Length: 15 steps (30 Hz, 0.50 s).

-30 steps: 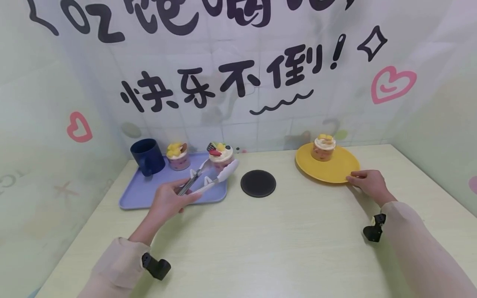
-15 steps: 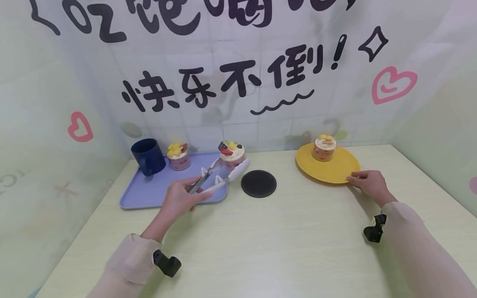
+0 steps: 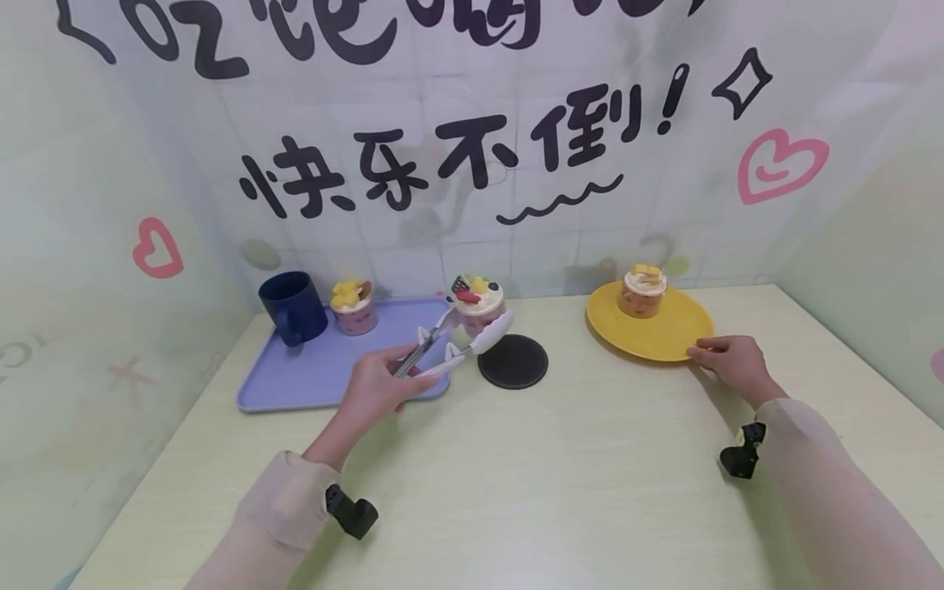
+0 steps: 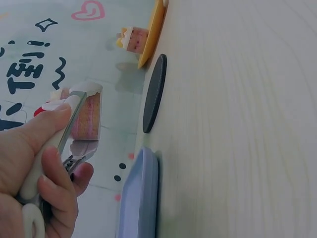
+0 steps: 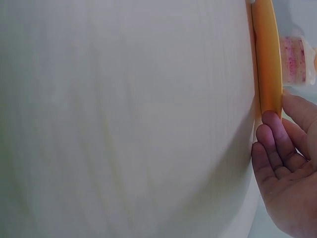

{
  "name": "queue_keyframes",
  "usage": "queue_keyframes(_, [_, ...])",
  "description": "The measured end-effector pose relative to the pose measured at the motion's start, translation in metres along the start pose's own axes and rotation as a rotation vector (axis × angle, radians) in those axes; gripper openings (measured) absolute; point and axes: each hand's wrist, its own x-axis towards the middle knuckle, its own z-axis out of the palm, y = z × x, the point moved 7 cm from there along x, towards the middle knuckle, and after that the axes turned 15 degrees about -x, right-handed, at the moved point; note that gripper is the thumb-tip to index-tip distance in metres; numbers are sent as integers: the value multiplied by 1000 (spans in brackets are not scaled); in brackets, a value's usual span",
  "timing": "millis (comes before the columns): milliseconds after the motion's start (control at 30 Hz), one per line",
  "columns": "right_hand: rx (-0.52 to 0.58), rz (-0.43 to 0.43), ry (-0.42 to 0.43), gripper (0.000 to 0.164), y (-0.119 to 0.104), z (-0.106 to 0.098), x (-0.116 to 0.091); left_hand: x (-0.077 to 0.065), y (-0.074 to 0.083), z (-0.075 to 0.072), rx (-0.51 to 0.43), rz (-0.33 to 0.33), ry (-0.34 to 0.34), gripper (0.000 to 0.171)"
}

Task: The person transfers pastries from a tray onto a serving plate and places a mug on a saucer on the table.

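Cup, clamped in tongs, has been moved rightward, just beyond the left hand, by which the tongs are gripped. Plate is rim-pinched by the right hand. Wall lettering ahead is read as "快乐不倒!". Two further cups are counted.

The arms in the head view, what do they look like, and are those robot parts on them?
They are a person's arms in long, loose, pale beige-pink sleeves: left sleeve, right sleeve. At each wrist sits a small, chunky black camera: left camera, right camera. The left hand and right hand wear no gloves. No cables show.
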Motion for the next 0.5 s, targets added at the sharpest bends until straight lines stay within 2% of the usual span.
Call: queue_keyframes(500, [4, 1, 2, 64, -1, -1, -1, 3, 3, 18, -33, 7, -26, 67])
